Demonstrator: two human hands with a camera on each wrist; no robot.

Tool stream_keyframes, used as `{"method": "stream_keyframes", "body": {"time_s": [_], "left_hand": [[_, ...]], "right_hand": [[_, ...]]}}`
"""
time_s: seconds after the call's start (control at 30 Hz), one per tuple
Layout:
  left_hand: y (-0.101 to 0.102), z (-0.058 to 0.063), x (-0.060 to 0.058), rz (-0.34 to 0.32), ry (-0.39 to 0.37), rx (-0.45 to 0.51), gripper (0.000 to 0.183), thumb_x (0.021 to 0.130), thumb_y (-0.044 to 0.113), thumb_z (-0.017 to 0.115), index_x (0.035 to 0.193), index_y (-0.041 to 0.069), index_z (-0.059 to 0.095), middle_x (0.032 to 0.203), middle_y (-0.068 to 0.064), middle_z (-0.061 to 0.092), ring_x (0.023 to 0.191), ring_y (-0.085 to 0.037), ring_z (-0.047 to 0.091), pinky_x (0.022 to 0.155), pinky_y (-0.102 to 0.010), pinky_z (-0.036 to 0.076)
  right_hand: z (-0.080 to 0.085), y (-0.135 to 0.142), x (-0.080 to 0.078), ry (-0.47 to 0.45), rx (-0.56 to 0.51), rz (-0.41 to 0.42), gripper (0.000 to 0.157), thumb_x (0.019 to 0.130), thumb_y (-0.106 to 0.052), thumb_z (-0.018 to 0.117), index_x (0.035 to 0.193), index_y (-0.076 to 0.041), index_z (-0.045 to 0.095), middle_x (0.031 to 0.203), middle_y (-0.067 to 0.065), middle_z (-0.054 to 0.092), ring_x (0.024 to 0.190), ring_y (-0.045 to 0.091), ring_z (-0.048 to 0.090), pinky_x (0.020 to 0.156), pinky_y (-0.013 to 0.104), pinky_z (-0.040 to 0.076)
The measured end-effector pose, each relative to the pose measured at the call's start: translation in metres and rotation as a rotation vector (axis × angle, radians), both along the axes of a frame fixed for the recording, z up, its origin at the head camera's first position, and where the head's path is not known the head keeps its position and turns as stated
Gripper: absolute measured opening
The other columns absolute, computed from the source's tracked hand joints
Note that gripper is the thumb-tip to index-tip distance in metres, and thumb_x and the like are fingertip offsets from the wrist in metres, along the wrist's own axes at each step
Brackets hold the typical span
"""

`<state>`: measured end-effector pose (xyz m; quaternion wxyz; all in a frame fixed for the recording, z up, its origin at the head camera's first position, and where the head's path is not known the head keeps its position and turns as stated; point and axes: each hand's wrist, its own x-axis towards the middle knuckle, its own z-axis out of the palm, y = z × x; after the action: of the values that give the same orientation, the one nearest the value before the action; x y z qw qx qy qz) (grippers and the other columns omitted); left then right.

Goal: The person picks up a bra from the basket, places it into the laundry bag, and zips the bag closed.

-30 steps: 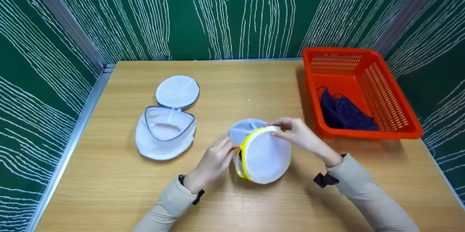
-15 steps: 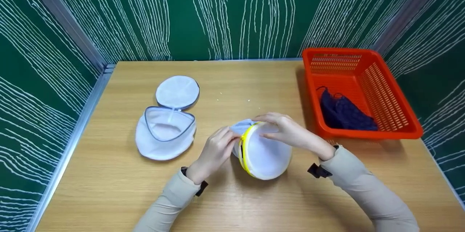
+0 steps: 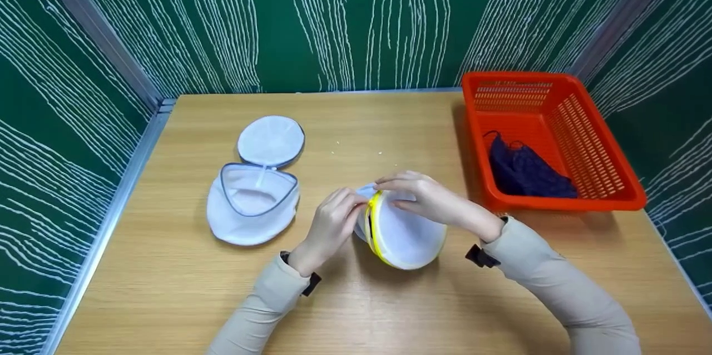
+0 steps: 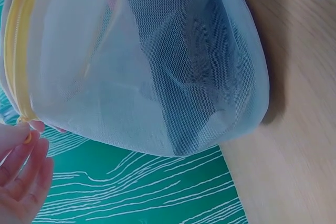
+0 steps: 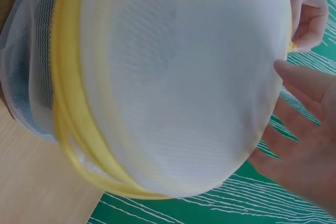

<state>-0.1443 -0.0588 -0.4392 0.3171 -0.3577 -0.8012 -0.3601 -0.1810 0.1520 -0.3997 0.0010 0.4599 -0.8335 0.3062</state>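
Observation:
A round white mesh laundry bag [image 3: 409, 238] with a yellow zipper [image 3: 377, 232] stands tilted near the middle of the table. Something dark shows through its mesh side [image 4: 184, 66] in the left wrist view. My left hand [image 3: 335, 216] pinches the small yellow zipper pull [image 4: 27, 138] at the rim. Just right of it, my right hand [image 3: 425, 196] holds the top edge of the round lid [image 5: 194, 87], thumb on the near face and fingers behind. In the right wrist view a gap shows in the zipper at the lower left.
To the left, a second white mesh bag [image 3: 247, 230] with grey trim lies with its round lid [image 3: 271, 141] folded back. A red plastic basket [image 3: 556, 205] at the right holds dark blue lacy fabric [image 3: 528, 171]. Small white specks dot the table [image 3: 361, 121].
My right hand has slid left along the lid's rim towards my left hand. The left hand has risen slightly at the zipper. The bag has tipped a little, its lower edge higher.

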Motion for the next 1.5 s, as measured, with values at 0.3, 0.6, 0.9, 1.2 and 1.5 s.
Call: {"method": "stream_keyframes", "body": {"time_s": [0.3, 0.6, 0.9, 1.2, 1.5], "left_hand": [[0.004, 0.001, 0.003, -0.007, 0.033, 0.000, 0.008, 0.076, -0.003, 0.064, 0.082, 0.003, 0.062, 0.078, -0.005, 0.057, 0.074, -0.015, 0.054, 0.071, -0.023, 0.046], [0.007, -0.002, 0.006, -0.013, 0.067, -0.031, 0.003, 0.081, 0.000, 0.059, 0.081, 0.002, 0.062, 0.076, -0.005, 0.056, 0.069, -0.015, 0.053, 0.067, -0.025, 0.047], [0.004, -0.001, 0.009, -0.018, 0.055, -0.052, 0.005, 0.083, 0.003, 0.057, 0.081, 0.002, 0.061, 0.077, -0.004, 0.057, 0.072, -0.016, 0.054, 0.068, -0.025, 0.046], [0.001, 0.001, 0.016, -0.003, 0.124, -0.139, 0.001, 0.081, 0.001, 0.059, 0.082, 0.002, 0.059, 0.077, -0.006, 0.057, 0.072, -0.017, 0.055, 0.067, -0.027, 0.048], [-0.009, -0.005, 0.024, 0.009, 0.168, -0.140, 0.006, 0.084, 0.005, 0.057, 0.081, 0.001, 0.060, 0.072, -0.006, 0.055, 0.064, -0.016, 0.051, 0.058, -0.023, 0.043]], "right_hand": [[-0.001, -0.001, 0.002, 0.045, 0.025, 0.027, 0.029, 0.079, -0.005, 0.064, 0.108, -0.005, 0.062, 0.107, 0.007, 0.061, 0.101, 0.023, 0.054, 0.085, 0.035, 0.047], [-0.010, -0.003, 0.005, 0.153, -0.062, 0.062, 0.019, 0.074, -0.001, 0.067, 0.093, -0.003, 0.068, 0.090, 0.008, 0.064, 0.085, 0.021, 0.059, 0.073, 0.029, 0.051], [-0.014, -0.002, 0.009, 0.134, -0.072, 0.059, 0.013, 0.078, -0.003, 0.064, 0.090, -0.007, 0.067, 0.086, 0.003, 0.064, 0.080, 0.015, 0.061, 0.069, 0.026, 0.051], [-0.015, 0.006, 0.013, 0.117, -0.093, 0.044, 0.015, 0.078, 0.001, 0.062, 0.092, -0.004, 0.065, 0.087, 0.005, 0.065, 0.081, 0.017, 0.062, 0.069, 0.026, 0.052], [-0.020, 0.023, 0.007, 0.086, -0.205, -0.096, 0.017, 0.076, 0.003, 0.064, 0.091, -0.002, 0.066, 0.085, 0.007, 0.065, 0.079, 0.018, 0.062, 0.067, 0.026, 0.052]]}}
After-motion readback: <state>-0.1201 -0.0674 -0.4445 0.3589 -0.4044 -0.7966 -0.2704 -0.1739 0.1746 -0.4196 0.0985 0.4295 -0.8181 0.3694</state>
